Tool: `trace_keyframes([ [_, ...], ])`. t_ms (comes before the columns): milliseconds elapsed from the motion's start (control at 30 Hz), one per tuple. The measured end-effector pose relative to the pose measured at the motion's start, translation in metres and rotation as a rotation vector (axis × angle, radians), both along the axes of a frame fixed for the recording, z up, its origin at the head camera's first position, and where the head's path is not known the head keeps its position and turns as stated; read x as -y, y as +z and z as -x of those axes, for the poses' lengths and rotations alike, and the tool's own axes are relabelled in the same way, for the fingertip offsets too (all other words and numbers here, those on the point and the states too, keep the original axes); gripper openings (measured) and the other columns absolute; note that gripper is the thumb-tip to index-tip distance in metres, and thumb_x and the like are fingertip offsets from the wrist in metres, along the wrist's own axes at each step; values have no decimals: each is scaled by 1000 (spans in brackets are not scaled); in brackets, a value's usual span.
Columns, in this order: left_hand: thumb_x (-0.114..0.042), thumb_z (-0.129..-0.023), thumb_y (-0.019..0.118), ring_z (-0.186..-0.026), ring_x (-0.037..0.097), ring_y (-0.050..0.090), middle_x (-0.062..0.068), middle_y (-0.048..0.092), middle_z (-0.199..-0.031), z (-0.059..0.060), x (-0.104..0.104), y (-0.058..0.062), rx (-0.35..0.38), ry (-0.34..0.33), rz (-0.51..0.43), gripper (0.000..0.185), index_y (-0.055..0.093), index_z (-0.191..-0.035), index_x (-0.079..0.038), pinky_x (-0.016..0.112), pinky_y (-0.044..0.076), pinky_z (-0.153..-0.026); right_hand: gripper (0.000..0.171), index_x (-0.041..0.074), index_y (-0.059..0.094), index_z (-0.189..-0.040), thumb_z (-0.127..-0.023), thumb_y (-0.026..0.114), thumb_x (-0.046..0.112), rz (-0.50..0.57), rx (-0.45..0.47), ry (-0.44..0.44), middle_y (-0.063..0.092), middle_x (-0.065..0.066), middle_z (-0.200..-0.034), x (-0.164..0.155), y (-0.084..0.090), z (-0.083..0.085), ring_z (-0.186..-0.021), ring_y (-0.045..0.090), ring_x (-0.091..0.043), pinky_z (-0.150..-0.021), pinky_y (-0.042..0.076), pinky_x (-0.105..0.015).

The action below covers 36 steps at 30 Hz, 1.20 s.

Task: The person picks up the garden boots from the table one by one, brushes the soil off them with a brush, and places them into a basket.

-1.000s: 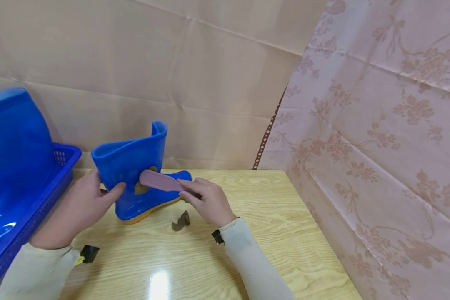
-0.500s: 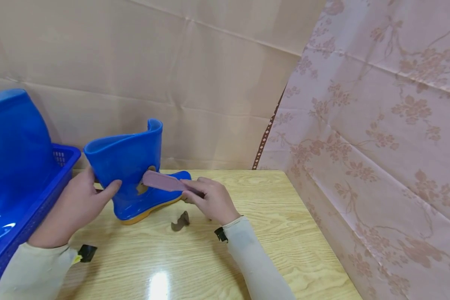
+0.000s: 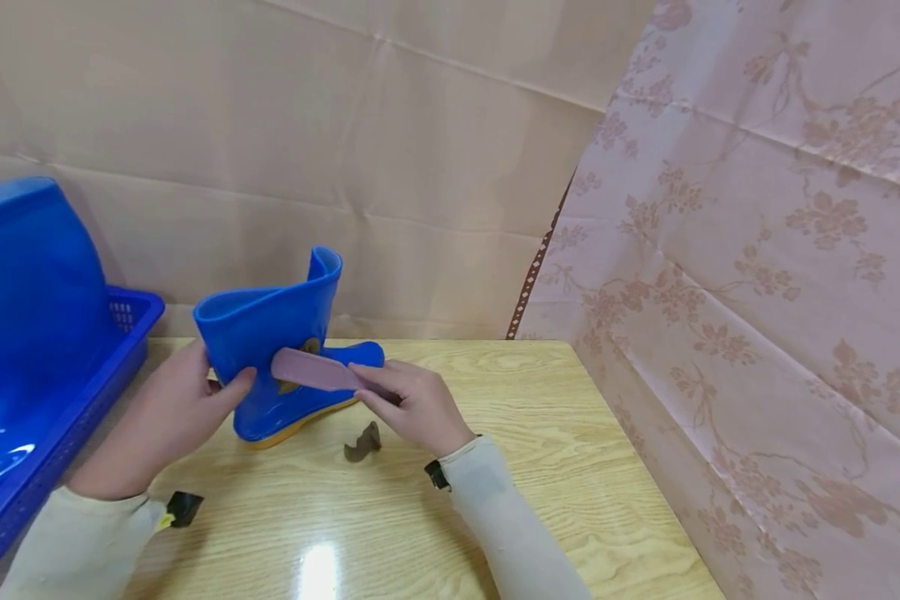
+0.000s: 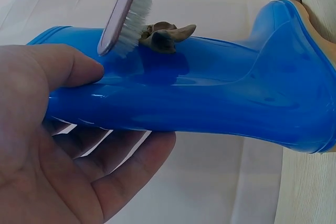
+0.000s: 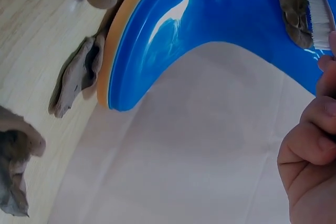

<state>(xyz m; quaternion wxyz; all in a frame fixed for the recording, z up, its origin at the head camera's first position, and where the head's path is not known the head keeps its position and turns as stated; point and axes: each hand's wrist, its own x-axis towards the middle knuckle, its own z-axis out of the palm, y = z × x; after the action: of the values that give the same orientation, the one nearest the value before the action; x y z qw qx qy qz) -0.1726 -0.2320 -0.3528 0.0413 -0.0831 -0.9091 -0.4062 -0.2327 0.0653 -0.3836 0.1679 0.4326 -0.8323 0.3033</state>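
Observation:
A blue rubber boot (image 3: 270,325) with an orange sole stands on the table, its opening upward. My left hand (image 3: 172,412) grips its shaft, thumb on the near side and fingers round the other. In my right hand (image 3: 420,408) is a brush (image 3: 311,370) with a mauve back and white bristles. The bristles meet a brown, mud-like lump (image 4: 163,38) on the shaft, as the left wrist view shows. In the right wrist view, the same lump (image 5: 295,11) clings to the blue surface beside the bristles. The brush hides part of it in the head view.
On the left, a blue plastic basket (image 3: 146,308) holds another blue boot (image 3: 30,250). A loose brown piece (image 3: 363,443) lies on the wooden table (image 3: 510,500) before the boot. More brown pieces (image 5: 16,156) show in the right wrist view. Cloth hangs behind and right.
The boot's shaft leaned left with my left hand, then came back to the right. The brush shifted slightly right, then left across the shaft. The loose brown piece stays put.

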Motion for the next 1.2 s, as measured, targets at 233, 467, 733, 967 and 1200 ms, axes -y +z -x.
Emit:
trace_keyframes([
  [233, -30, -108, 55, -128, 63, 49, 37, 40, -154, 0, 0, 0, -14, 28, 2, 75, 14, -164, -2, 77, 46, -92, 31, 15, 74, -130, -100, 71, 23, -16, 27, -47, 61, 8, -81, 1, -2, 0, -62, 47, -2, -53, 35, -15],
  [467, -41, -107, 54, -126, 66, 47, 39, 39, -153, 1, 6, -1, 6, 105, -4, 83, 8, -164, -1, 77, 46, -90, 32, 17, 73, -131, -100, 71, 24, -35, 121, -87, 59, 10, -79, -4, 0, 2, -61, 47, -3, -52, 36, -18],
  [733, -46, -106, 53, -127, 67, 45, 39, 36, -155, 2, 9, -2, 25, 123, -15, 88, 4, -165, -2, 76, 47, -89, 33, 17, 73, -132, -100, 71, 25, -47, 120, -83, 59, 10, -78, -5, 1, 3, -62, 47, -3, -52, 36, -17],
  [967, -41, -108, 53, -127, 63, 50, 37, 41, -154, 1, 5, -2, 19, 36, 13, 80, 12, -165, -3, 76, 47, -91, 32, 16, 72, -132, -102, 69, 24, -30, 56, -19, 65, 8, -83, 1, 2, -1, -63, 49, -3, -54, 37, -16],
  [1200, -33, -108, 55, -128, 63, 49, 36, 41, -154, -2, 3, 1, -26, 8, 5, 77, 13, -164, -3, 77, 45, -93, 30, 16, 74, -130, -101, 70, 24, -65, 17, -43, 67, 8, -85, 0, 0, 0, -63, 48, -2, -55, 37, -15],
])
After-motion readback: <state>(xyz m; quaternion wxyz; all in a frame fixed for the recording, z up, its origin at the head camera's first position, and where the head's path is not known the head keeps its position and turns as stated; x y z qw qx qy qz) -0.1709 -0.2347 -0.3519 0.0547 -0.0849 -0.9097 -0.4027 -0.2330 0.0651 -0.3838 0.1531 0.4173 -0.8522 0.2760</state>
